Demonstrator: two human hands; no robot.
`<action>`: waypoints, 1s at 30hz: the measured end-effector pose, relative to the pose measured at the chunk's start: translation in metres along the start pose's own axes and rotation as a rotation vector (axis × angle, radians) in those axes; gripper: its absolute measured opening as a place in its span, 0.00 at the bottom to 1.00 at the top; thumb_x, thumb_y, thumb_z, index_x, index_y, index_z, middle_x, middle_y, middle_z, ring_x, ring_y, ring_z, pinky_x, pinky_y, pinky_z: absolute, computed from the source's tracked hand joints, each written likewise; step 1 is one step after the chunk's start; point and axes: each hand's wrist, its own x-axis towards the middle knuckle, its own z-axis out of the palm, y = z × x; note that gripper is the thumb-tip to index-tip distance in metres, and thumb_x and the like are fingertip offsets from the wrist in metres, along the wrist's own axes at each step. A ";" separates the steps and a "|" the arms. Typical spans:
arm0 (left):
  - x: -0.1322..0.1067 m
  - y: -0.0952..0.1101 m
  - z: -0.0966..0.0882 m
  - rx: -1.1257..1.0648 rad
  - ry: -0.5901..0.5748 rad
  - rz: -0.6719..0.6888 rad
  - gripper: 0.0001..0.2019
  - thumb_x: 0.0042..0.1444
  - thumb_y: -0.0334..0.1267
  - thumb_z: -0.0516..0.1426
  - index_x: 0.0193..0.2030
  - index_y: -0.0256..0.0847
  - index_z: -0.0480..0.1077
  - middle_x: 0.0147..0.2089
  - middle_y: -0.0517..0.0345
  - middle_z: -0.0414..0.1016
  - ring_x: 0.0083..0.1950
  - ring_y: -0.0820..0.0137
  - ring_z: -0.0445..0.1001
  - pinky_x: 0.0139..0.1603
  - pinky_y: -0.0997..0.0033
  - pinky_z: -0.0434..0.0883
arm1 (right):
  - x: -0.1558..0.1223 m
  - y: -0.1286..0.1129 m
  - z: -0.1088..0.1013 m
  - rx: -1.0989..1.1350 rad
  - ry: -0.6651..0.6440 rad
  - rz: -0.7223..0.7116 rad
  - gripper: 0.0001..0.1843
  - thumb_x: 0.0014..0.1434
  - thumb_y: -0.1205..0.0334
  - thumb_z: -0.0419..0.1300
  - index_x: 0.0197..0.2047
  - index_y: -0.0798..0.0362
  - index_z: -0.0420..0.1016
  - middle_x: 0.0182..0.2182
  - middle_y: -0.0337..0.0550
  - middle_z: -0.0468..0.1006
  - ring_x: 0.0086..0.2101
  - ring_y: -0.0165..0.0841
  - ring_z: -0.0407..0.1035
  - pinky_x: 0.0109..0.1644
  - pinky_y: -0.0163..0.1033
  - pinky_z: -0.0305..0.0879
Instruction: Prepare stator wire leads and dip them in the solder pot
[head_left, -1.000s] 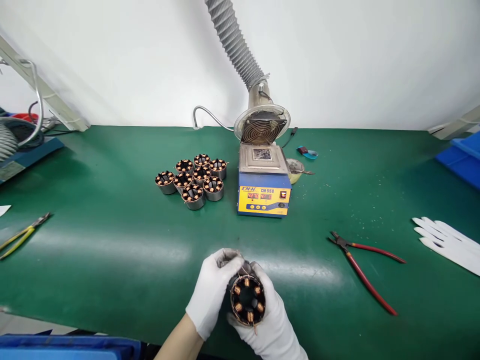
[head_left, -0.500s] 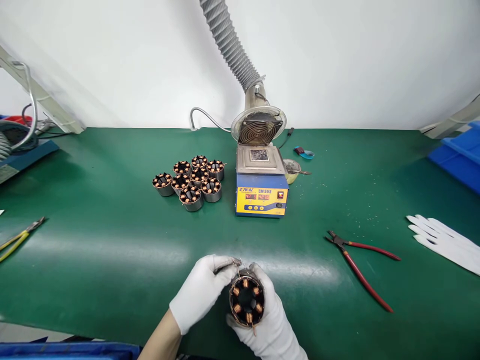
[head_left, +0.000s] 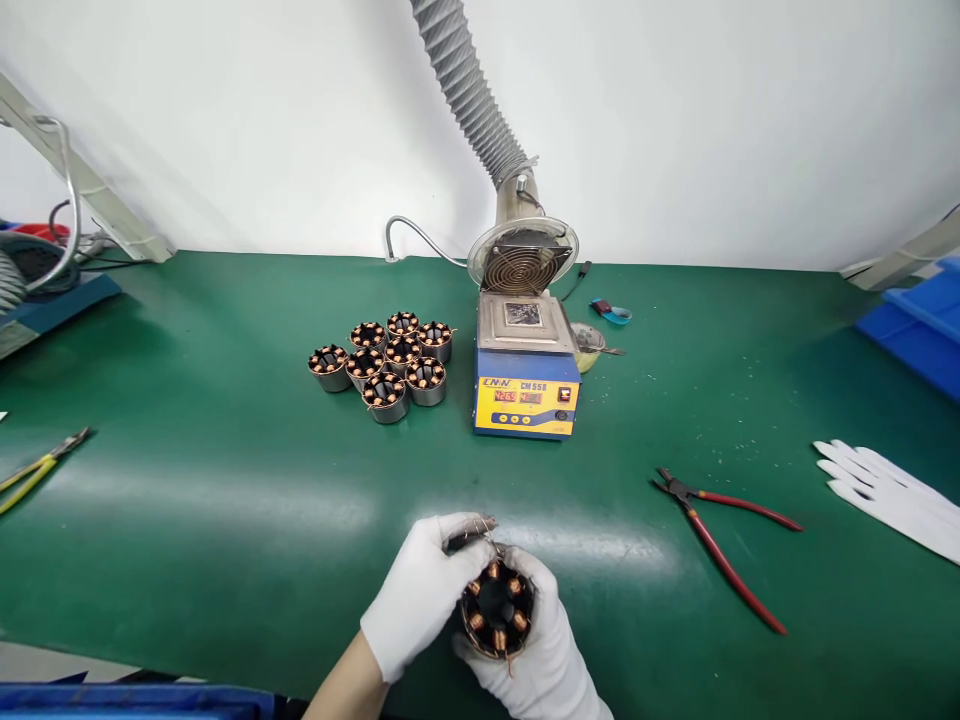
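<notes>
Hands in white gloves, left hand [head_left: 421, 590] and right hand [head_left: 541, 650], both wrapped around a copper-wound motor core [head_left: 496, 612], pinching its wire ends, likely before trimming with the pliers [head_left: 720, 530] lying off to the right.

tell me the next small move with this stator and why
Probably keep twisting the loose copper wire ends at the top of the stator: the left hand pinches them while the right hand cradles the stator, and the solder pot stands beyond.

Electronics workshop: solder pot [head_left: 526, 378], fume hose [head_left: 469, 90], green bench mat [head_left: 225, 500].
</notes>
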 end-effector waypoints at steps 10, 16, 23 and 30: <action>-0.002 0.000 -0.006 0.039 0.029 0.023 0.19 0.39 0.36 0.59 0.43 0.37 0.73 0.43 0.48 0.79 0.47 0.56 0.74 0.52 0.57 0.67 | 0.003 -0.001 -0.001 -0.037 0.012 -0.004 0.39 0.38 0.63 0.63 0.55 0.51 0.55 0.41 0.49 0.75 0.38 0.42 0.74 0.40 0.41 0.73; -0.005 -0.017 -0.021 -0.088 0.153 0.136 0.25 0.36 0.34 0.62 0.46 0.37 0.71 0.44 0.48 0.78 0.49 0.57 0.73 0.51 0.60 0.70 | 0.009 -0.009 -0.012 -0.100 -0.086 -0.076 0.39 0.40 0.62 0.66 0.55 0.52 0.54 0.42 0.50 0.75 0.39 0.42 0.74 0.42 0.41 0.73; -0.015 -0.027 -0.022 0.206 0.242 0.243 0.22 0.38 0.38 0.62 0.45 0.41 0.74 0.52 0.46 0.75 0.55 0.52 0.69 0.58 0.51 0.63 | 0.006 -0.009 -0.011 -0.038 -0.055 -0.035 0.45 0.37 0.66 0.68 0.57 0.52 0.52 0.45 0.51 0.74 0.43 0.43 0.73 0.44 0.39 0.73; -0.028 -0.064 -0.034 0.427 0.371 0.439 0.15 0.48 0.41 0.60 0.44 0.48 0.74 0.48 0.51 0.78 0.52 0.54 0.72 0.53 0.52 0.68 | -0.008 0.003 -0.007 -0.142 -0.027 0.104 0.44 0.33 0.64 0.67 0.55 0.52 0.56 0.45 0.53 0.74 0.42 0.47 0.73 0.45 0.47 0.72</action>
